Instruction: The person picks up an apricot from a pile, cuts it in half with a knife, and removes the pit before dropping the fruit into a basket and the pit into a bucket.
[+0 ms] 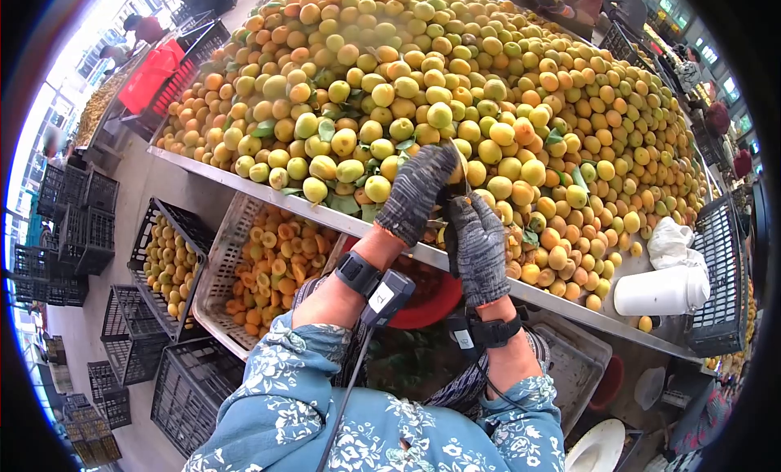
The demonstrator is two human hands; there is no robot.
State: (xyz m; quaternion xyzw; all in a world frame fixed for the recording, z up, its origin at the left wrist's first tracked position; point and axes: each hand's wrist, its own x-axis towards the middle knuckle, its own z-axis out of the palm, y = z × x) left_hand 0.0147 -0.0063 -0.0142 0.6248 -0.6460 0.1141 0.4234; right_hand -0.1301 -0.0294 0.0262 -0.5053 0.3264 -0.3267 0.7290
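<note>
My left hand (421,189), in a dark grey knit glove, is closed at the near edge of a big heap of yellow-orange apricots (382,94). Beside it, slightly lower and to the right, my right hand (478,251) wears a matching glove with its fingers curled in. The fingertips of both meet over the metal table rim (325,214). A thin, curved, yellowish edge (464,165) shows between them; I cannot tell what the hands grip. Green leaves (342,204) lie among the fruit near the left hand.
Below the table, a white crate (210,297) holds split apricots (272,265), and a red basin (423,297) sits under my hands. Whole fruit fills a black crate (167,269) at left. A white canister (661,291) lies on the table's right end. A person (145,29) is at far left.
</note>
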